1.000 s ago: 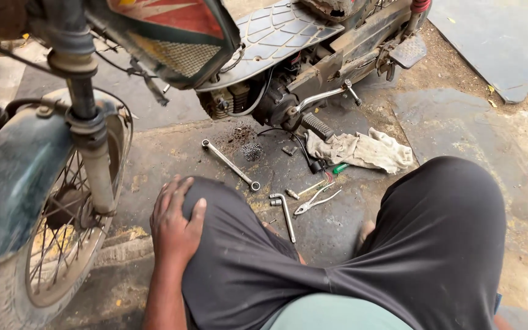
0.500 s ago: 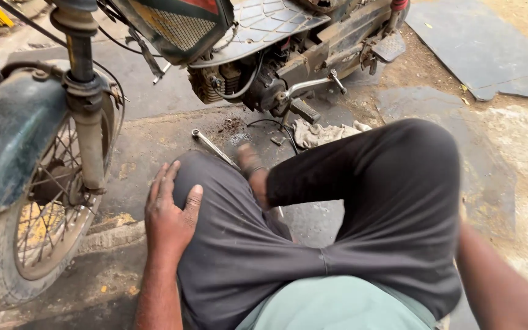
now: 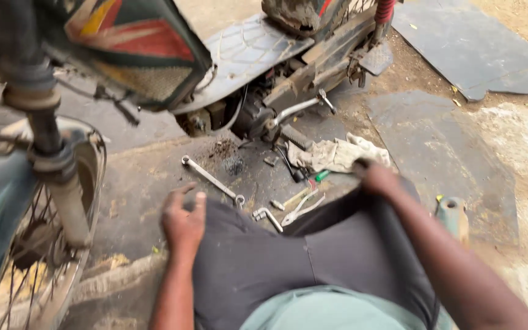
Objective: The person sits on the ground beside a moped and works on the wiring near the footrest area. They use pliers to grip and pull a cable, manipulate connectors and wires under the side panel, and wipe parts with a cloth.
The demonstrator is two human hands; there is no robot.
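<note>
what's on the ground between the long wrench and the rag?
Head view: between the long wrench and the rag lie a dark patch of grit, a small dark part, and a screwdriver with a green handle.

No package, sign or screen shows anywhere here. The nearest thing to a label is the coloured graphic [image 3: 123, 27] on the scooter's dark front panel [image 3: 154, 67], at its upper part: slanted stripes of red, yellow and blue-grey, blurred, with no readable detail. Below the graphic the same panel carries a tan mesh patch.
</note>
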